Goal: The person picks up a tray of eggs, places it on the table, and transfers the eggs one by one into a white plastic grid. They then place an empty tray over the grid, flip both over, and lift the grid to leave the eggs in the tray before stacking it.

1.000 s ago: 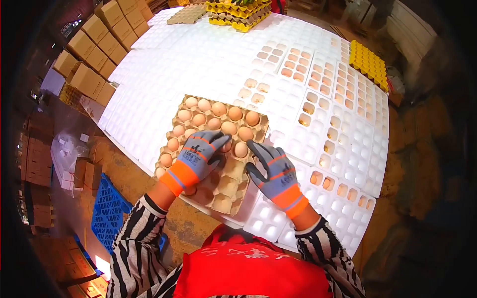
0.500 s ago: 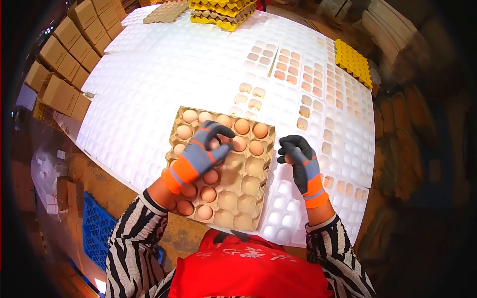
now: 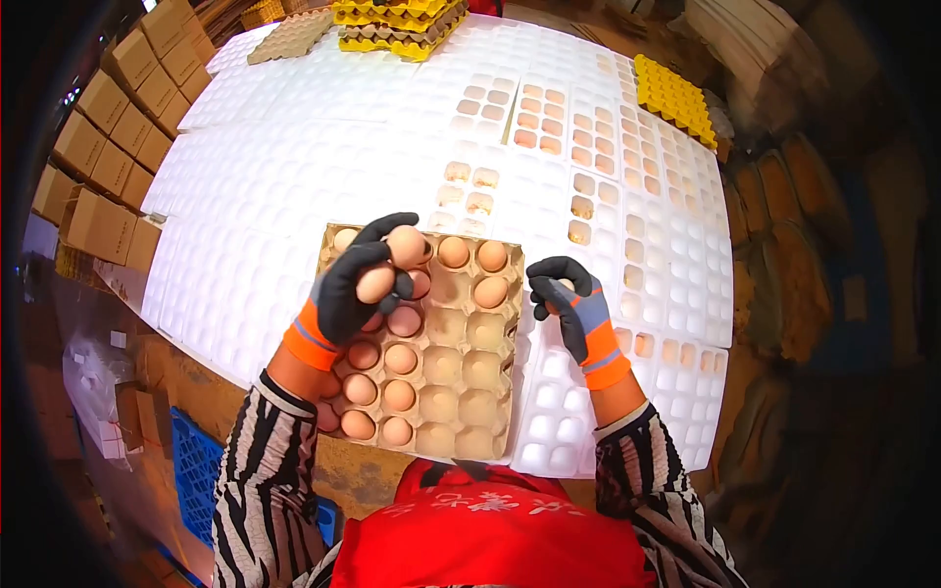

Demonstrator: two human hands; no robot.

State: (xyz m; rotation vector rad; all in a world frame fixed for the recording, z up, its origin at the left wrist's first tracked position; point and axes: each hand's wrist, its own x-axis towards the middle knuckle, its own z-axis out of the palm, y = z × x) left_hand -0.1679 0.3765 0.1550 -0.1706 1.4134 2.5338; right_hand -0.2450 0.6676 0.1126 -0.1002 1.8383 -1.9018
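A grey-brown egg tray point(image 3: 461, 402) lies on the white moulded trays, with brown eggs point(image 3: 401, 359) in its left columns and upper right corner; several cups on its right side hold none. My left hand point(image 3: 358, 294), in a grey and black glove with an orange cuff, is closed around two eggs point(image 3: 405, 246) above the tray's upper left. Right of the tray, my right hand point(image 3: 575, 312) in a matching glove has its fingers curled together, with part of an egg point(image 3: 560, 296) showing between them.
White moulded trays point(image 3: 294, 147) cover the table, some with darker, tinted cups. Yellow and grey egg trays point(image 3: 400, 27) are stacked at the far edge, and a yellow tray point(image 3: 674, 100) lies at the right. Cardboard boxes point(image 3: 116, 127) stand at the left, above a blue pallet point(image 3: 196, 465).
My left hand has turned over and come up with two eggs, and two cups near the top of the tray are now bare. The view has shifted slightly.
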